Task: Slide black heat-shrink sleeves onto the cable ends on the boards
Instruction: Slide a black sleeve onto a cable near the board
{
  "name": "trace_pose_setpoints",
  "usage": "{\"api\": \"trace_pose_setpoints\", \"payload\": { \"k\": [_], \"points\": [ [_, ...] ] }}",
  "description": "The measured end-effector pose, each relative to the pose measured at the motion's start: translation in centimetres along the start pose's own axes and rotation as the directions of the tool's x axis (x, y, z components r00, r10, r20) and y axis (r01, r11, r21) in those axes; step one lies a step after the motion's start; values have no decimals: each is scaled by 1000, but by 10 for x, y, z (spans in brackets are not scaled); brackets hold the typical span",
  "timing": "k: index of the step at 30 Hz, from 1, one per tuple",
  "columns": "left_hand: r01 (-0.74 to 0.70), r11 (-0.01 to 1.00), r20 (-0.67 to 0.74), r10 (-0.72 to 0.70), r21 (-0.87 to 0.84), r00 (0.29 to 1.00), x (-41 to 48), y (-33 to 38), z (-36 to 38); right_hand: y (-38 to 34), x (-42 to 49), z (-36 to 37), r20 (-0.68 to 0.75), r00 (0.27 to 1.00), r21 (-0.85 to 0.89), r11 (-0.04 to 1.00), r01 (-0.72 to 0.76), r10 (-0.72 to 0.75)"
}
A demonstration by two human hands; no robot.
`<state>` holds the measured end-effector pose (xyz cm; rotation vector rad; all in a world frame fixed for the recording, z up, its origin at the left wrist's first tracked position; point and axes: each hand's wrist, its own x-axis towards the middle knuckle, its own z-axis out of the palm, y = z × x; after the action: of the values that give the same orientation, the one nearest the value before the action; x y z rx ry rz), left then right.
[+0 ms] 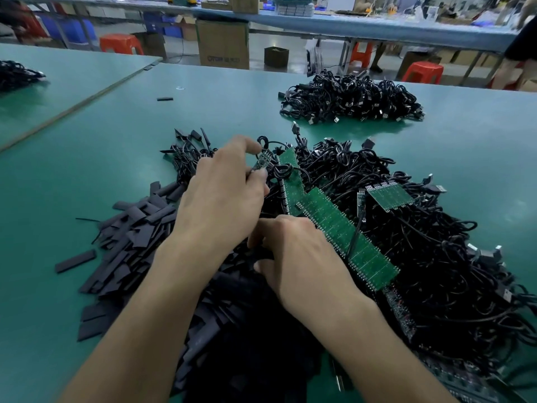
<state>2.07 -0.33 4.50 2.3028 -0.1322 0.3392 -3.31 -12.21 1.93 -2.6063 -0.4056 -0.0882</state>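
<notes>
Three boards, three cable heaps

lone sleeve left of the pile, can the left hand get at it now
Probably yes: the lone sleeve lies flat on the mat, uncovered, on the same side as the left hand. But that hand pinches a small board, so its fingers are busy.

This is an electronics assembly workshop. The green-matted workbench carries heaps of black cables, strips of green circuit board and a pile of cut black sleeves. Beyond the workbench stand cardboard boxes, red plastic stools, blue storage bins and another long bench.
</notes>
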Motion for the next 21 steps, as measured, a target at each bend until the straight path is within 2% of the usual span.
{"api": "trace_pose_setpoints", "payload": {
  "k": [6,9,12,15,18,21],
  "points": [
    [-16,998,-32,14,-62,999,1,0,0,6,0,-15,-35,995,12,995,-95,96],
    [-61,993,-34,58,-99,998,0,1,-2,10,-1,-31,-44,998,80,996,-38,42],
    [-101,982,-42,96,-162,995,0,2,-4,15,-4,-59,-198,980,248,968,47,3],
    [-120,961,-10,122,-250,993,-2,8,-5,28,-5,-77,-345,934,466,880,87,90],
    [-143,944,46,164,-296,985,-6,13,-4,44,-3,-79,-410,892,557,827,78,191],
    [-164,924,71,200,-344,977,-9,17,-4,48,-2,-79,-435,879,605,787,124,195]
  ]
}}
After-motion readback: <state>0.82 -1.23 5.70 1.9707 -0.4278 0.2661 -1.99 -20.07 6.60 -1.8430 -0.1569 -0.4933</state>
